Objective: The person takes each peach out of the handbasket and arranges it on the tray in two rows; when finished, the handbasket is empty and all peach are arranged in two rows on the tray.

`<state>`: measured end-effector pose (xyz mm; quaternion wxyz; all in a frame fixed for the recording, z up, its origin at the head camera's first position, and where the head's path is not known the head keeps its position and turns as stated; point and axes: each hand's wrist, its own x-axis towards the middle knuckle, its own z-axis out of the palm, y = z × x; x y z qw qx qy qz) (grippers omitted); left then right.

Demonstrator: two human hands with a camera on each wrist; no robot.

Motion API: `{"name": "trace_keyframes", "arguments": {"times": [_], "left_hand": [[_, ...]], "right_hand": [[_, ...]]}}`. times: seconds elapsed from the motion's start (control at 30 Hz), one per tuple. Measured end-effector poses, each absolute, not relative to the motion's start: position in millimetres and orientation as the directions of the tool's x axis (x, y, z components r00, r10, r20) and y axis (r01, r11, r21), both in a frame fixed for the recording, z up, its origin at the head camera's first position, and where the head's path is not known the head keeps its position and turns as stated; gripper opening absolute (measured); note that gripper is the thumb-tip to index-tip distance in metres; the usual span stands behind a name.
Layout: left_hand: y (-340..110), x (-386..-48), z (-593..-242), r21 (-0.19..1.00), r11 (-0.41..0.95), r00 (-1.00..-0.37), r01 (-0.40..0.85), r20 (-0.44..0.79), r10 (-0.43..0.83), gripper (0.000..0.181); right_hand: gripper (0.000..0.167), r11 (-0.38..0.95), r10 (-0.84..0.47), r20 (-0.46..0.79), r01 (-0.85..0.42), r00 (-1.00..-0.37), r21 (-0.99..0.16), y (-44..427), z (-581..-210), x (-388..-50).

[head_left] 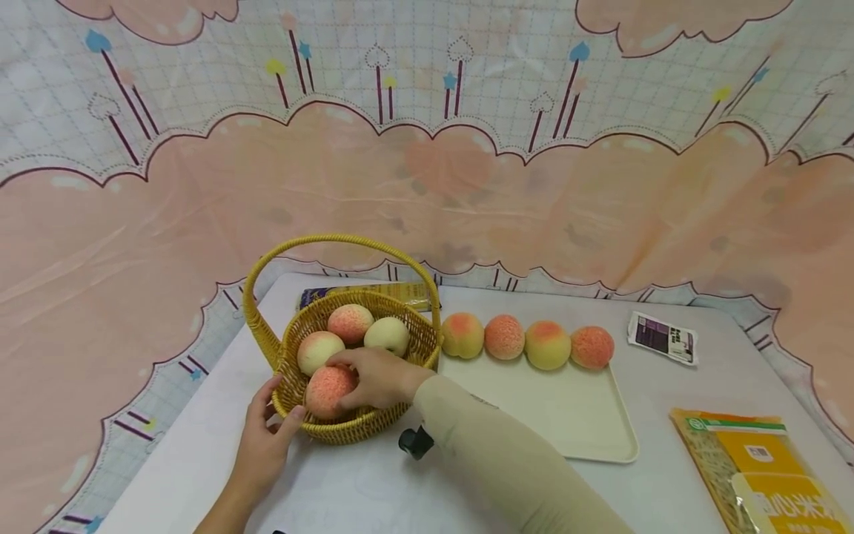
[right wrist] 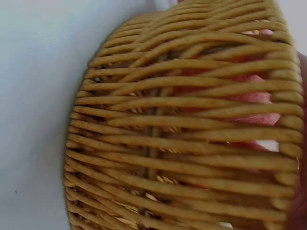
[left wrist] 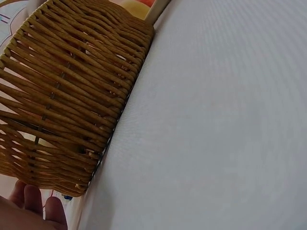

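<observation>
Cloud-print cloth (head_left: pixel 467 196) is hanging at 12 o'clock, behind the white table (head_left: pixel 373 489). R hand (head_left: pixel 380 377) is reaching into the wicker basket (head_left: pixel 353 432), thumb & fingers clamping the red-speckled peach (head_left: pixel 327 394) at approx 7 o'clock inside. L hand (head_left: pixel 267 437), fingers apart, is touching the basket's outer side at 8 o'clock. Risks: peach could be rolling loose w/ uneven pinch; R forearm, crossing the rim at 4 o'clock, could be tipping the basket if L hand's support is slipping.
</observation>
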<state>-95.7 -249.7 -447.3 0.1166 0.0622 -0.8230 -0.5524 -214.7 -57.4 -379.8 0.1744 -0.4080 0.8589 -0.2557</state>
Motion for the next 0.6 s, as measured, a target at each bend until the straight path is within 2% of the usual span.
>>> {"name": "trace_keyframes", "arguments": {"times": [0.23,0.5,0.6], "left_hand": [[-249.4,-96.0,-449.2,0.924,0.382,-0.965,0.024,0.122,-0.234,0.066],[-249.6,-96.1,-448.0,0.919,0.394,-0.965,0.024,0.124,-0.231,0.067],[-249.4,-96.4,-448.0,0.918,0.395,-0.964,0.028,0.13,-0.233,0.067]], "right_hand": [[0.064,0.508,-0.78,-0.055,-0.58,-0.623,-0.638,-39.6,-372.5,-220.1],[0.055,0.45,-0.785,0.016,-0.587,-0.62,-0.672,-14.2,-361.5,-223.9],[0.058,0.438,-0.776,0.033,-0.577,-0.629,-0.69,-6.2,-357.3,-223.4]]}}
